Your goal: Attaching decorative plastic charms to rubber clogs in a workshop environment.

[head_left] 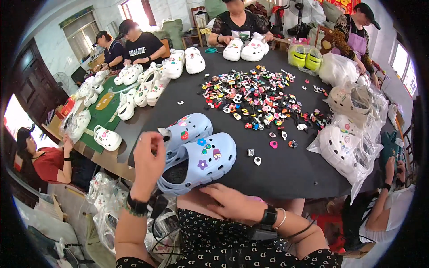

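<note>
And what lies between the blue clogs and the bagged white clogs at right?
The head view shows loose charms on the black tabletop, including a white charm, a pink charm and a dark charm.

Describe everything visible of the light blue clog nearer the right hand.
The light blue clog looks molded from smooth, foam-like material, with vent holes, a heel strap and a dark interior. Its upper bears a blue flower, a purple flower, a green charm and a mushroom-like charm. It stands sole-down at the black tabletop's near edge, toe pointing away and rightward, close beside the other blue clog. The right hand is by its heel; contact is unclear.
</note>
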The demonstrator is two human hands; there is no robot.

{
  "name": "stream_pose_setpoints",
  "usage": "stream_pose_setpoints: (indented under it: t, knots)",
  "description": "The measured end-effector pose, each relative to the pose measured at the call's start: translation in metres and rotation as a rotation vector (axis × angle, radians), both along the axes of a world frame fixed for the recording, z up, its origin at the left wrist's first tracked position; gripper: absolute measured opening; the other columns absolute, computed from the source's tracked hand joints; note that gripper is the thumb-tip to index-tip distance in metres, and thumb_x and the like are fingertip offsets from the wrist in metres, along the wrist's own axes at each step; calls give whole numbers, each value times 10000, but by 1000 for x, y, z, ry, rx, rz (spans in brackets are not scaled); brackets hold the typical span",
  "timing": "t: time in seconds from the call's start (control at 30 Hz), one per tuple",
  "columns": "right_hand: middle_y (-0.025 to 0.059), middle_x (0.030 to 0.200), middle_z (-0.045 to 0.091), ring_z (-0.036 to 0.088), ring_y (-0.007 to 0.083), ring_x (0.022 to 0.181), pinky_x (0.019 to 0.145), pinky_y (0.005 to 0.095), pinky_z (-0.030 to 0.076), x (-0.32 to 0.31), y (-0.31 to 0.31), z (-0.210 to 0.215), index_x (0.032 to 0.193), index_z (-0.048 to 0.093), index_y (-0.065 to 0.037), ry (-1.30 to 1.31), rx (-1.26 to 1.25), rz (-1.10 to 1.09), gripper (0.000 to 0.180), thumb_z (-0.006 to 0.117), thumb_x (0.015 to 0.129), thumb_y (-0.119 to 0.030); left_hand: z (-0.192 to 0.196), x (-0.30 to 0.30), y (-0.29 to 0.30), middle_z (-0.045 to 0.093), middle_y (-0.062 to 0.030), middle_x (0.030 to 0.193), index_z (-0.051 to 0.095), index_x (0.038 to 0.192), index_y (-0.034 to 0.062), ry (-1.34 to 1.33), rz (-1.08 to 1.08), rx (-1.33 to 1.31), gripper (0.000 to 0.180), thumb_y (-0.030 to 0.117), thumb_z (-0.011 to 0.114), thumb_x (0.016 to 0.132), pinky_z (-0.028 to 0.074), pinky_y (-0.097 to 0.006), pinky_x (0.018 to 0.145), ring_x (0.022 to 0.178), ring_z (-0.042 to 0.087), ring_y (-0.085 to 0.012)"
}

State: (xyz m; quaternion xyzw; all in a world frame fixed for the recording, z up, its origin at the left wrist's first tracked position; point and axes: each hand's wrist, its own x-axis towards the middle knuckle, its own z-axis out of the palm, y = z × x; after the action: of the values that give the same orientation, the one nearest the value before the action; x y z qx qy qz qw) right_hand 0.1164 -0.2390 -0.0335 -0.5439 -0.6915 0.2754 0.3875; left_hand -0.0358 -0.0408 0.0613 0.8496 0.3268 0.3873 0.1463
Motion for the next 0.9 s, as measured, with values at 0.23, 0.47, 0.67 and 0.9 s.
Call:
stream_pose_setpoints:
  t: [0.23, 0.47, 0.67, 0.9]
  knots:
    - [149, 902, 576, 600, 353, 866, 742, 441, 509, 69, -17, 26, 917, 575, -28, -246, 124, -430, 160, 674, 832, -121, -38, -9, -32, 644, -47, 925, 612, 1057, -26, -185, -176, -908, 253, 206, 527, 1007, 483, -259, 769, 831, 593, -94]
    - [152, 956, 545, 590, 377, 885, 766, 445, 508, 118, -18, 15, 1028, 537, -47, -352, -30, -559, 379, 774, 756, -162, -28, 40, -21, 641, -114, 1197, 518, 1280, -32, -559, -475, -1706, 398, 262, 525, 1011, 524, -367, 915, 1048, 643, -195]
    - [178, 1083, 547, 599, 358, 966, 821, 437, 516, 150, -5, 13, 1100, 563, -26, -591, 10, -700, 362, 721, 778, -77, -51, 42, -9, 640, -121, 1219, 512, 1322, 3, -253, -428, -1634, 433, 84, 632, 914, 536, -408, 906, 1039, 656, -234]
    - [181, 1172, 518, 511, 389, 1107, 954, 438, 453, 84, 19, 65, 1168, 535, -33, -217, 378, -300, 642, 865, 650, -223, -53, 29, -33, 626, -92, 1228, 520, 1320, 3, -406, -496, -1522, 461, 58, 656, 883, 503, -394, 954, 1084, 621, -221]
